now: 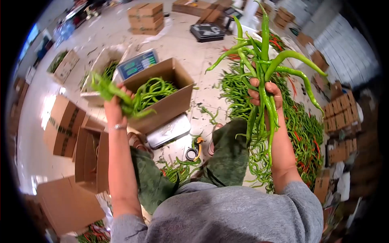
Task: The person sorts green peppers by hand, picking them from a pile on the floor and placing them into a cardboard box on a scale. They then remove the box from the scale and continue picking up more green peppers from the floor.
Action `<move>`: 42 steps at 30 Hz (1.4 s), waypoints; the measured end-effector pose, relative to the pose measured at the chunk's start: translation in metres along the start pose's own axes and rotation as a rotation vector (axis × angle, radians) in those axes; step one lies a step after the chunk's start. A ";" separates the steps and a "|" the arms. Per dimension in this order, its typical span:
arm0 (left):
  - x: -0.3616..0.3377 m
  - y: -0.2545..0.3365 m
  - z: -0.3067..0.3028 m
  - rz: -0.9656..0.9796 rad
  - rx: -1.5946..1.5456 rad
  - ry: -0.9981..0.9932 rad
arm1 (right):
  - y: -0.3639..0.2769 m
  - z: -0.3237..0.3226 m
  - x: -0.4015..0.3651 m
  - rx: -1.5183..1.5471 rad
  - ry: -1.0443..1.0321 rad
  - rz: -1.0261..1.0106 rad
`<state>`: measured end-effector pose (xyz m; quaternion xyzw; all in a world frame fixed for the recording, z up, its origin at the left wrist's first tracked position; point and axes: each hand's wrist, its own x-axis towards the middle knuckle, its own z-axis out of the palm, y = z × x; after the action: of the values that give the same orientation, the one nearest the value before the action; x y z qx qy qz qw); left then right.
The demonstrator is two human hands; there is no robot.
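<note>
My right hand (pixel 265 91) is closed round a bunch of long green chili peppers (pixel 263 65), raised above the floor pile with its ends fanning out above and below the fist. At the left, my left hand (pixel 116 103) grips a smaller bunch of green chili peppers (pixel 106 88), partly smeared by motion, at the near left side of an open cardboard box (pixel 172 103). Curled green peppers (pixel 156 90) lie inside that box. The box rests on a scale with a metal platform (pixel 170 131), and the scale's display (pixel 137 64) stands behind it.
A large pile of green peppers with some red ones (pixel 302 141) spreads along the right. Between my feet lie a tape roll (pixel 191 154) and loose peppers (pixel 178 172). An open carton (pixel 91 162) stands at the left; stacked cartons (pixel 146 18) and a black case (pixel 207 31) are farther back.
</note>
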<state>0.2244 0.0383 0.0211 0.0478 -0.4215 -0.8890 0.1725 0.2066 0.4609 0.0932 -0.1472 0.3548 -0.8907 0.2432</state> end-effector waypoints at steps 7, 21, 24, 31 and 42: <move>0.091 0.008 -0.011 0.196 1.600 -0.071 | 0.070 0.001 0.077 0.212 -0.134 0.186; 0.069 -0.025 -0.006 -0.030 0.372 -0.172 | 0.154 0.007 0.194 0.085 -0.045 0.643; 0.078 -0.020 -0.015 -0.138 0.297 -0.048 | 0.159 0.011 0.213 0.000 -0.059 0.680; 0.078 -0.017 -0.043 -0.260 0.527 0.122 | 0.170 0.021 0.237 -0.166 0.141 0.627; 0.069 -0.026 -0.070 -0.163 2.097 0.067 | 0.138 -0.059 0.341 -1.492 -0.249 0.599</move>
<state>0.1690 -0.0213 -0.0395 0.2259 -0.9703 -0.0861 -0.0038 -0.0598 0.2235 -0.0145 -0.2674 0.8497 -0.2940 0.3466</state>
